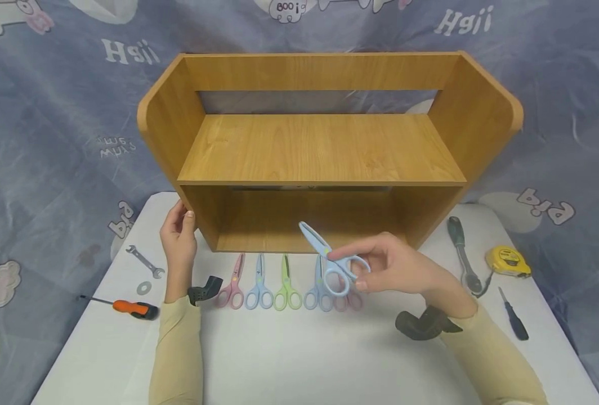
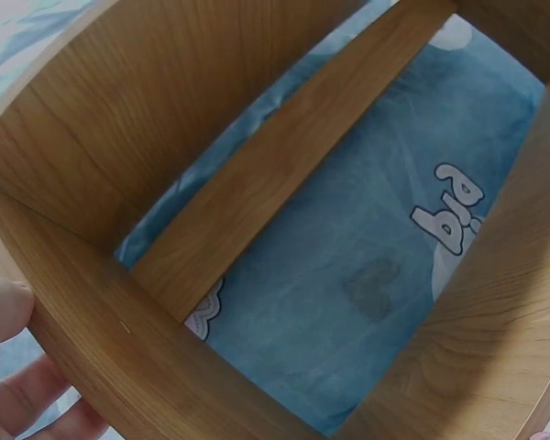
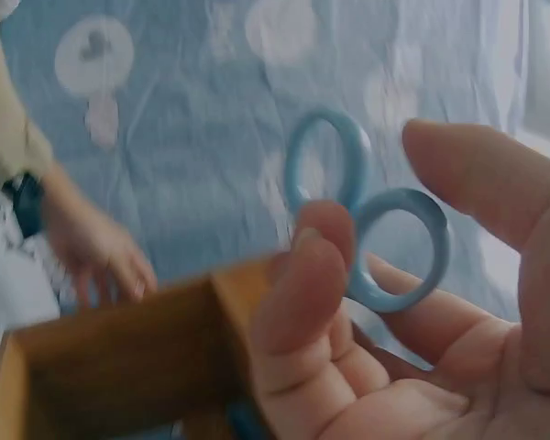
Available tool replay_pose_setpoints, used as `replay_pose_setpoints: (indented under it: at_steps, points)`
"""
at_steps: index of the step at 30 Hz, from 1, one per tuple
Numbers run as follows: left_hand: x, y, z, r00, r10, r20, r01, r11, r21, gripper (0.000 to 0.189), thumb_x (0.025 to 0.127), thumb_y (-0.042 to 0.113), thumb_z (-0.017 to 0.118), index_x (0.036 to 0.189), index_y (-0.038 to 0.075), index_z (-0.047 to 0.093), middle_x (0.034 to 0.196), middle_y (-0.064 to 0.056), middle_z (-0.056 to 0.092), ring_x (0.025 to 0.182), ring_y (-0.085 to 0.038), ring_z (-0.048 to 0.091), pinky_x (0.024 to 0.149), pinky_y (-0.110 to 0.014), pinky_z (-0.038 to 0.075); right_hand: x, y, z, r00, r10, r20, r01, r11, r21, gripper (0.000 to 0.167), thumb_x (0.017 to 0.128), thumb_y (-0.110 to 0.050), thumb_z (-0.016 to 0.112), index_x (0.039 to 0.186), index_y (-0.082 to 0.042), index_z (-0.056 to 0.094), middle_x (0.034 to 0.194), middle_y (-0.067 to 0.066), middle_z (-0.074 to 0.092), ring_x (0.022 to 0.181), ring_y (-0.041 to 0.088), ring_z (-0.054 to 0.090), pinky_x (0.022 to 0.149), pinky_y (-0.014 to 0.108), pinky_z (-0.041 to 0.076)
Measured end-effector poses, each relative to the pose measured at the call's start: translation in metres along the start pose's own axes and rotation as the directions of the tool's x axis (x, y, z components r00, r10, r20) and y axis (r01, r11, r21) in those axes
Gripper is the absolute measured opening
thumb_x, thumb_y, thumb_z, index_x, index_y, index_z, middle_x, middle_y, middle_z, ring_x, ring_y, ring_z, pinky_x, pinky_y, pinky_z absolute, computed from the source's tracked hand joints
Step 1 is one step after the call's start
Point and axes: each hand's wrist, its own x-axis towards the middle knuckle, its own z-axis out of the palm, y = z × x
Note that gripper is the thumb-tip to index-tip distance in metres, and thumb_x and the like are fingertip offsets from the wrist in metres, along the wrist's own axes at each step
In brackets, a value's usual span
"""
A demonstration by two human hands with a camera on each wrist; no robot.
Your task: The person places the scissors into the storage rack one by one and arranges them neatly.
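My right hand [image 1: 401,270] holds a pair of light blue scissors [image 1: 316,239] in the air, blades pointing up and left, in front of the wooden shelf [image 1: 325,149]. In the right wrist view its two finger loops [image 3: 440,247] show among the fingers; the blades are hidden. My left hand [image 1: 179,242] grips the front edge of the shelf's left side panel, thumb and fingers on either side. Below the shelf lies a row: pink scissors [image 1: 236,281], blue scissors [image 1: 259,281], green scissors [image 1: 286,281], another blue pair [image 1: 318,289] and a partly covered pink pair [image 1: 352,301].
On the left lie a wrench [image 1: 144,261], a washer [image 1: 144,288] and an orange-handled screwdriver [image 1: 134,308]. To the right are a green-handled ratchet wrench [image 1: 463,253], a yellow tape measure [image 1: 508,261] and a dark screwdriver [image 1: 515,319]. A patterned blue cloth [image 1: 66,140] hangs behind the white table [image 1: 279,360].
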Motion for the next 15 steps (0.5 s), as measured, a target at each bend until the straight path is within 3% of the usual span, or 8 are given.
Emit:
replay_pose_setpoints:
  at_steps: [3, 7, 10, 12, 15]
  points:
    - [0.000, 0.000, 0.002, 1.000, -0.003, -0.001, 0.003, 1.000, -0.006, 0.041, 0.106, 0.015, 0.052, 0.147, 0.015, 0.055, 0.140, -0.010, 0.063, 0.131, -0.025, 0.061, 0.102, -0.029, 0.057, 0.035, -0.021, 0.006, 0.999, -0.051, 0.020, 0.052, 0.998, -0.043, 0.054, 0.084, 0.015, 0.068, 0.135, -0.003, 0.064, 0.104, -0.004, 0.065, 0.078, 0.012, 0.055, 0.062, 0.023, 0.051]
    - [-0.001, 0.000, 0.003, 1.000, 0.000, -0.005, 0.000, 1.000, 0.001, 0.040, 0.106, 0.016, 0.052, 0.146, 0.017, 0.057, 0.139, -0.010, 0.064, 0.131, -0.024, 0.062, 0.103, -0.031, 0.057, 0.086, -0.043, 0.011, 0.998, -0.003, -0.062, -0.008, 0.984, -0.178, 0.056, 0.081, 0.009, 0.074, 0.135, 0.009, 0.058, 0.108, 0.004, 0.066, 0.087, 0.013, 0.056, 0.068, 0.021, 0.053]
    - [0.000, 0.000, 0.002, 1.000, -0.005, -0.009, 0.005, 1.000, 0.016, 0.040, 0.107, 0.017, 0.051, 0.146, 0.017, 0.056, 0.140, -0.010, 0.063, 0.132, -0.024, 0.061, 0.105, -0.034, 0.056, 0.128, -0.049, 0.009, 0.985, 0.073, -0.157, -0.109, 0.965, -0.237, 0.058, 0.083, 0.004, 0.076, 0.138, 0.005, 0.059, 0.113, 0.015, 0.070, 0.089, 0.014, 0.064, 0.076, 0.024, 0.060]
    - [0.000, 0.000, 0.001, 1.000, -0.007, -0.011, 0.007, 1.000, 0.022, 0.040, 0.107, 0.017, 0.051, 0.146, 0.018, 0.056, 0.140, -0.009, 0.063, 0.132, -0.024, 0.061, 0.105, -0.034, 0.056, 0.156, -0.047, 0.006, 0.976, 0.068, -0.205, -0.131, 0.941, -0.311, 0.057, 0.085, 0.000, 0.076, 0.139, 0.003, 0.059, 0.116, 0.018, 0.071, 0.088, 0.015, 0.067, 0.078, 0.024, 0.060]
    - [0.001, 0.000, 0.001, 1.000, -0.002, -0.010, 0.002, 1.000, 0.015, 0.040, 0.107, 0.018, 0.051, 0.146, 0.018, 0.056, 0.140, -0.009, 0.063, 0.131, -0.023, 0.061, 0.105, -0.033, 0.056, 0.195, -0.038, 0.000, 0.963, 0.042, -0.267, -0.165, 0.874, -0.457, 0.053, 0.088, -0.010, 0.077, 0.138, 0.000, 0.061, 0.116, 0.015, 0.073, 0.088, 0.013, 0.068, 0.078, 0.021, 0.058]
